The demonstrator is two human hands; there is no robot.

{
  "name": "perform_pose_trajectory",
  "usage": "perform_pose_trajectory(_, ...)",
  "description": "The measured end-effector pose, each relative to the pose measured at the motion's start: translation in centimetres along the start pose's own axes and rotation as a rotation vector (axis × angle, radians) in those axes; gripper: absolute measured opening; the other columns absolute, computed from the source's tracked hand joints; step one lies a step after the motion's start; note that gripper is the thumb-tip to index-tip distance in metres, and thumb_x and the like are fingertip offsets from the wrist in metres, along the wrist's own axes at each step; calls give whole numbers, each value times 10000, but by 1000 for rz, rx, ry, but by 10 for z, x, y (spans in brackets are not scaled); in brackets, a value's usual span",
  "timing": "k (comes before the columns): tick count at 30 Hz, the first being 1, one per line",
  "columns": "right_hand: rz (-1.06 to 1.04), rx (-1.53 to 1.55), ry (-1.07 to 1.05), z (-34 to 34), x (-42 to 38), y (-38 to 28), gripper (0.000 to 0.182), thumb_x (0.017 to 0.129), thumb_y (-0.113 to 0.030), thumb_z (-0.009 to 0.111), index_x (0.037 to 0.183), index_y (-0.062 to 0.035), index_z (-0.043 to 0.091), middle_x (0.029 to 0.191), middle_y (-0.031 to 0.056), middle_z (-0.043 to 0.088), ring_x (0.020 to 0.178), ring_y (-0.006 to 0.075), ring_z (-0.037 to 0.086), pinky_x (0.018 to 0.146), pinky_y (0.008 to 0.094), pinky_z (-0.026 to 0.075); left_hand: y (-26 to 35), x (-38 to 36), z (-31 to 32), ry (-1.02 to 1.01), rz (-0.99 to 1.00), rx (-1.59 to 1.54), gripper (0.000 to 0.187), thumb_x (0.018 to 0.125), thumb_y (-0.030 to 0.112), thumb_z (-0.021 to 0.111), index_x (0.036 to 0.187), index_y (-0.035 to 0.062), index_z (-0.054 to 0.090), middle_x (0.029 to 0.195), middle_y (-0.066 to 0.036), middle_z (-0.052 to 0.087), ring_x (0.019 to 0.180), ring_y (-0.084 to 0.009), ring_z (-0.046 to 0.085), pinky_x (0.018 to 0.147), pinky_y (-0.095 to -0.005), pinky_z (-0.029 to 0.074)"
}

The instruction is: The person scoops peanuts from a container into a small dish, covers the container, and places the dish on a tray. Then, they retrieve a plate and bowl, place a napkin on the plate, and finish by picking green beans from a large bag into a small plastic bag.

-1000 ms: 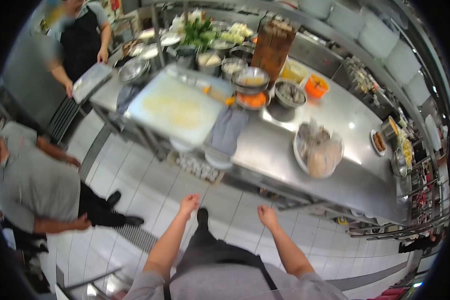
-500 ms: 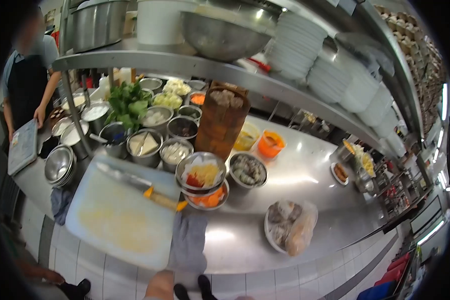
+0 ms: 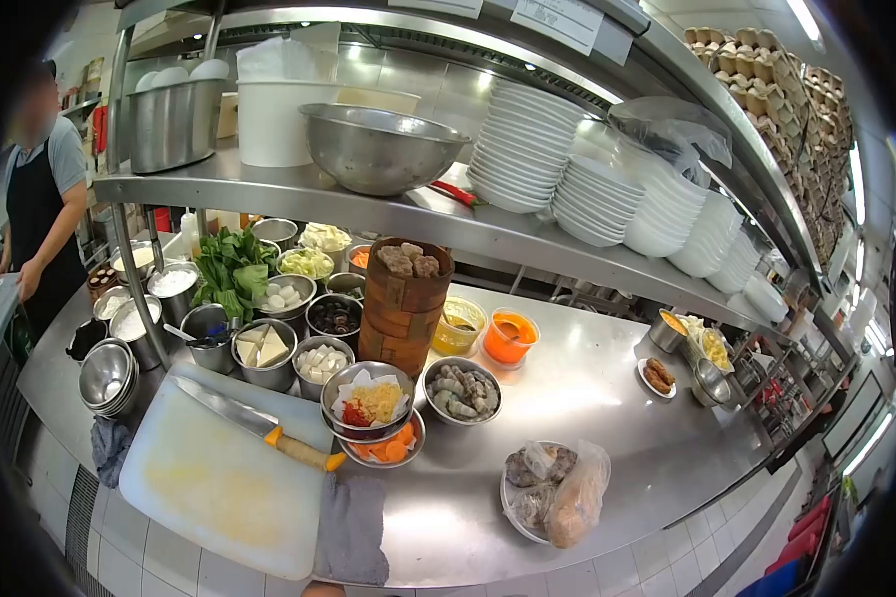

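Only a sliver of skin, apparently part of my left hand or arm, shows at the bottom edge; its fingers are hidden. It is nearest the white cutting board and the grey cloth at the board's right corner. My right hand is out of view. A knife with a yellow-ended handle lies across the board's upper part. Right of it, a metal bowl of chopped garnish rests on a bowl of sliced carrots. Beside them stands a bowl of peeled shrimp.
Ingredient bowls, leafy greens and a bamboo steamer stack line the back. A bowl of bagged food sits right. Above runs a metal shelf with stacked white plates. Far left stands a person holding a light-coloured board or tray.
My view has tilted up, showing more of the shelf. The skin at the bottom has mostly left view. At the left, the other person has lifted the board from the counter.
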State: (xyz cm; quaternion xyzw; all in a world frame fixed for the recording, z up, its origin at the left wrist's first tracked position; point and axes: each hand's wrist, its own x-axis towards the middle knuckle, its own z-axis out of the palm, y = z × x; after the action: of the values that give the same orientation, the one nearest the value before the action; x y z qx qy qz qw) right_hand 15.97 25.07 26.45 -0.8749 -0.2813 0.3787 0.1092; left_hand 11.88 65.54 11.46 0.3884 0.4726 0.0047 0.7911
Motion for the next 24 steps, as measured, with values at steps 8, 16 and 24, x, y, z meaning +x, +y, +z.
perform_pose_trajectory(8, -178, -28, 236, -36, 36, -12, 173, 835, -184, 511, 822, -46, 615, 805, 165, 583, 782, 303, 554, 657, 379, 425, -24, -109, -57, 157, 33, -80, 379, 752, 133, 644, 1107, 50, 541, 835, -112, 592, 738, -210, 560, 626, -358, 447)
perform_pose_trajectory(16, -365, -118, 369, -56, 74, -3, 174, 814, -212, 528, 826, -64, 619, 817, 150, 591, 791, 303, 559, 663, 395, 428, -75, -234, -68, 341, 72, -190, 381, 746, 124, 655, 1098, 24, 551, 837, -125, 600, 744, -213, 563, 634, -358, 448)
perform_pose_trajectory(24, -507, -219, 498, -60, 102, 6, 180, 794, -240, 545, 831, -81, 622, 829, 134, 599, 800, 304, 563, 669, 412, 431, -111, -293, -72, 511, 132, -240, 397, 758, 165, 656, 1103, 5, 542, 914, -121, 596, 807, -205, 568, 680, -335, 462)
